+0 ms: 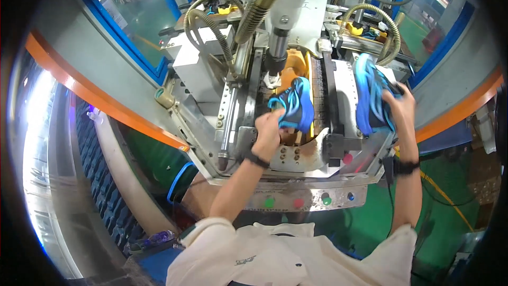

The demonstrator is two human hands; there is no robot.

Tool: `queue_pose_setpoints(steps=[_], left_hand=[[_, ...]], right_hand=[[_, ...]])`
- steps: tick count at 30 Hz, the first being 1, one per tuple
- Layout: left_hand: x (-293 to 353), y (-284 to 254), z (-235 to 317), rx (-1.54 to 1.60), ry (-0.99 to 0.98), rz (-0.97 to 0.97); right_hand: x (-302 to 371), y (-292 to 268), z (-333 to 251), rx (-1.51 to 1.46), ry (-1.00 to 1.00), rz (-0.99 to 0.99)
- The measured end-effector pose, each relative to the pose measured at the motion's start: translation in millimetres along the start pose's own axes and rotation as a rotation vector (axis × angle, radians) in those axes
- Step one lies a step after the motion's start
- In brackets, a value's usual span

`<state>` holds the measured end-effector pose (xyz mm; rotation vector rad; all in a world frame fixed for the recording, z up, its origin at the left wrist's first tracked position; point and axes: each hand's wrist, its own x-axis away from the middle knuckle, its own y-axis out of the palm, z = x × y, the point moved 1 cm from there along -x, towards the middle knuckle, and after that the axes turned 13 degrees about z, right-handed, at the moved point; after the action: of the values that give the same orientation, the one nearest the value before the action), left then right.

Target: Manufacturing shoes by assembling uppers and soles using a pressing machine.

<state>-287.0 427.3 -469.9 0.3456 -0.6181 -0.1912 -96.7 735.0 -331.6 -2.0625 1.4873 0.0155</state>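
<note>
My left hand (271, 132) is closed on the near end of a blue and black sports shoe (299, 107). This shoe is tilted over the middle of the press machine, below a dark vertical press rod (278, 47) and in front of an orange-yellow mould block (294, 69). To the right, my right hand (401, 103) grips a second blue shoe (369, 98) by its upper, fingers wrapped round its side. That shoe stands on end over the white metal plate at the machine's right, sole side facing left. My left fingertips are partly hidden by the shoe.
Ribbed metal hoses (211, 26) arch over the machine on both sides. A front panel (312, 199) carries green, red and blue buttons. Orange-edged housing walls (114, 108) flank me. Left lies a dark textured belt (106, 180); more yellow moulds (353, 28) stand behind.
</note>
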Motion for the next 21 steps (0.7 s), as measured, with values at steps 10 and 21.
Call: queue_pose_setpoints(steps=[10, 21], left_hand=[[243, -153, 65, -0.228, 0.221, 0.252], [381, -238, -11, -0.045, 0.432, 1.116]], right_hand=[[36, 286, -33, 0.465, -0.224, -0.331], [129, 280, -41, 0.231, -0.622, -0.143]])
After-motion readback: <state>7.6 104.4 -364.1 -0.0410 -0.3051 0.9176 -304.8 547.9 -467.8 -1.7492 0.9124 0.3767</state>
